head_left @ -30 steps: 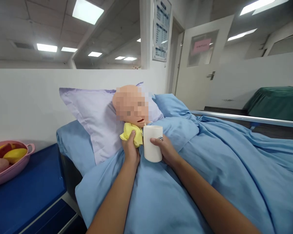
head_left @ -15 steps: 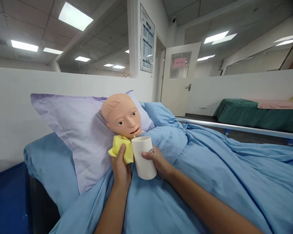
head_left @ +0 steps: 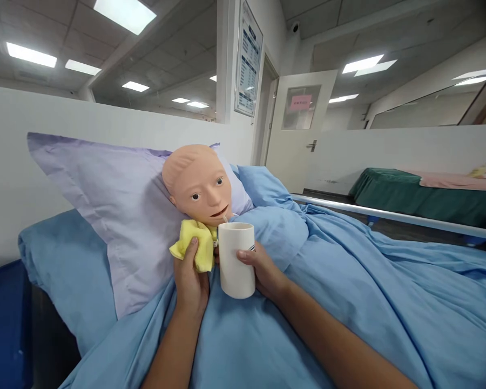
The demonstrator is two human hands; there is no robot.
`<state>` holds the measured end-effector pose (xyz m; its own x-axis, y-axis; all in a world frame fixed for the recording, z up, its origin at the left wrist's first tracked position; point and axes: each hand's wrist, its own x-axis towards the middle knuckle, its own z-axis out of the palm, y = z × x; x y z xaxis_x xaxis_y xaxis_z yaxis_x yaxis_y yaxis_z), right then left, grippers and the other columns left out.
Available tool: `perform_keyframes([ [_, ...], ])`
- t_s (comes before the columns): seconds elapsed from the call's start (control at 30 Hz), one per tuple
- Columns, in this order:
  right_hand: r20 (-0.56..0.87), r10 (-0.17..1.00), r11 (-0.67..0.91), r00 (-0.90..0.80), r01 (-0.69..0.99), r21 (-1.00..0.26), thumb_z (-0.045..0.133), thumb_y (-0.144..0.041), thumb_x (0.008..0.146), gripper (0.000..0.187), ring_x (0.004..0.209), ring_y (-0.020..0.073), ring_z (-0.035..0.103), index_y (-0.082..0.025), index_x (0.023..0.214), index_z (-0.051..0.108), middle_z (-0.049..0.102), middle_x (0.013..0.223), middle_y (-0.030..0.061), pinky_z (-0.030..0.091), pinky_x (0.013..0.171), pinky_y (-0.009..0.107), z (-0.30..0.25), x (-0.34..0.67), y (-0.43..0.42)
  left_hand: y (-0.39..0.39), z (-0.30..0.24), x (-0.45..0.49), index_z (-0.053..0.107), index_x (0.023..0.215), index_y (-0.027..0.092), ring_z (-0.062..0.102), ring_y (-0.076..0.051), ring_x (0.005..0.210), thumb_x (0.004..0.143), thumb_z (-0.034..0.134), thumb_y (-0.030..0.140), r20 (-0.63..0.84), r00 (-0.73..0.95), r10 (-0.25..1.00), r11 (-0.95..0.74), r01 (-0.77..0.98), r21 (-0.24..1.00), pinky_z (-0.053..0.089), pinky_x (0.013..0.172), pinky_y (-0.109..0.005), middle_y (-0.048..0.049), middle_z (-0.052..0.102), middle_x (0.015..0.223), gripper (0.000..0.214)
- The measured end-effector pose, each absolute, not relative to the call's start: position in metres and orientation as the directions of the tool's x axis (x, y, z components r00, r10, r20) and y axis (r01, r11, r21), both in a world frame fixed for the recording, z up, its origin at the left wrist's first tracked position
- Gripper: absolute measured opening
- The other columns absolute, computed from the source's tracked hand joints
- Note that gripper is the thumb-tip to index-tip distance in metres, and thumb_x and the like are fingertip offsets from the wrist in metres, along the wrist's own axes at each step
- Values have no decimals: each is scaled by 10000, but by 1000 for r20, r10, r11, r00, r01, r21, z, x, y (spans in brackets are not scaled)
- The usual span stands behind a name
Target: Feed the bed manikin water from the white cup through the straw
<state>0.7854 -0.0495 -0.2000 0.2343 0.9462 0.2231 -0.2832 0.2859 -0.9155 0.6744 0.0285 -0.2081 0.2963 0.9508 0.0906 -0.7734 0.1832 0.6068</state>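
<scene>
A training manikin's head rests on a lilac pillow, its mouth slightly parted. My right hand is wrapped around a white cup held upright just below the manikin's chin. A pale straw sticks up from the cup near the mouth; whether it touches the lips I cannot tell. In my left hand a crumpled yellow cloth is pinched beneath the chin, left of the cup. Most fingers of both hands are hidden behind what they hold.
Blue bedding covers the manikin's body and the bed. A metal side rail runs along the far side. Beyond it stands another bed with a green cover. An open door is at the back.
The cup is more upright and slightly apart from the cloth. My left hand with the cloth has shifted a little left. The view has tilted slightly.
</scene>
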Motion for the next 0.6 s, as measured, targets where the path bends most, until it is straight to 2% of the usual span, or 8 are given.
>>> perform_keyframes([
  [0.13,246,943,295,224,-224,-929,828,-475,661,535,789,196,655,-190,1079,656,719,927,58,528,689,296,-201,786,-50,28,-208,674,674,1046,173,703,-154,752,760,773,326,101,302,948,179,-768,615,550,775,-271,-20,733,858,339],
  [0.27,254,949,288,186,-185,-940,841,-491,645,560,773,189,638,-192,1079,651,712,947,61,521,650,285,-202,787,-52,27,-207,673,676,1053,172,690,-143,763,766,764,313,106,296,949,173,-773,610,538,730,-248,-23,733,904,332],
  [0.43,243,953,280,181,-219,-935,824,-490,670,564,796,201,655,-196,1115,642,720,943,61,531,680,302,-202,787,-52,27,-207,673,672,1037,177,690,-151,798,765,765,320,122,293,948,161,-776,610,536,725,-249,-24,730,923,321],
  [0.6,256,943,307,214,-254,-917,823,-476,672,513,764,187,655,-194,1066,654,723,890,51,535,664,284,-203,785,-52,26,-208,673,664,1112,190,687,-162,827,771,761,335,135,198,971,78,-794,603,558,704,-266,-32,721,990,383],
])
